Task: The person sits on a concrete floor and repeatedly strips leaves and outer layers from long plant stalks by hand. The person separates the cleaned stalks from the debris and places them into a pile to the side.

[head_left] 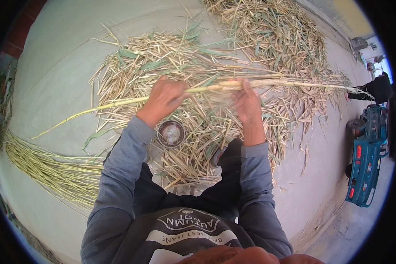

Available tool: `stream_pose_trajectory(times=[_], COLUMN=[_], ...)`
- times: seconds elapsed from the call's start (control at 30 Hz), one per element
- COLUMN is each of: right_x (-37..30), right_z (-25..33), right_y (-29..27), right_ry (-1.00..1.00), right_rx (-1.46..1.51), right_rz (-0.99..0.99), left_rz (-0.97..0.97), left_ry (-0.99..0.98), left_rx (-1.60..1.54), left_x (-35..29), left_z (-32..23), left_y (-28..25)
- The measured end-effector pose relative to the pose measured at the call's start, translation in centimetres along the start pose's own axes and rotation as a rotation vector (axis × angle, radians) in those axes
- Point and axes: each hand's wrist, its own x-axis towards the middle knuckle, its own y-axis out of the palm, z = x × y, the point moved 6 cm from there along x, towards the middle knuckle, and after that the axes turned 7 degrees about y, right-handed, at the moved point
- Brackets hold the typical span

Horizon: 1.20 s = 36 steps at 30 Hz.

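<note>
A long reed stalk (123,102) stretches across in front of me, its bare yellow-green end pointing left. My left hand (166,97) is closed around the stalk, fingers wrapped. Farther right, my right hand (248,102) pinches it between thumb and fingers where a dry, straw-coloured leaf sheath (268,82) covers it. The area just under the right fingers is smeared by motion. Below the stalk, close to my left wrist, stands a small round bowl (171,133) with something pale inside that I cannot make out.
Dry sheaths and leaves (198,123) litter the floor between my feet and beyond. A larger heap (277,35) lies at the far right. Bare thin stalks (53,169) are bundled at the left. Rightward are a blue vehicle (365,163) and a person in dark clothes (377,90).
</note>
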Motion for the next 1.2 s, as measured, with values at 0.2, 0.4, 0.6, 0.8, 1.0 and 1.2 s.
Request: stream_pose_trajectory(times=[0.2,0.4,0.6,0.8,1.0,1.2], right_x=[-2.2,-0.4,-0.2,0.0,-0.2,-0.7], right_z=[6.1,-0.1,-0.1,-0.4,-0.1,1.6], right_y=[-6.8,0.1,1.0,0.3,2.0,4.3], right_ry=[-0.229,0.046,0.024,-0.006,0.007,-0.035], right_rx=[0.384,0.040,-0.184,-0.306,-0.294,-0.267], right_rz=[-0.482,-0.088,-0.330,-0.449,-0.408,-0.092], left_rz=[0.159,0.234,0.187,0.157,-0.125,-0.135], left_ry=[-0.040,-0.026,-0.030,0.009,-0.038,-0.289], left_rx=[0.122,0.109,0.205,0.263,0.017,-0.375], left_x=[-0.2,0.7,0.3,0.5,0.7,0.5], left_z=[2.1,1.6,0.6,0.1,-0.7,1.7], left_y=[1.6,4.0,4.8,5.1,3.6,2.8])
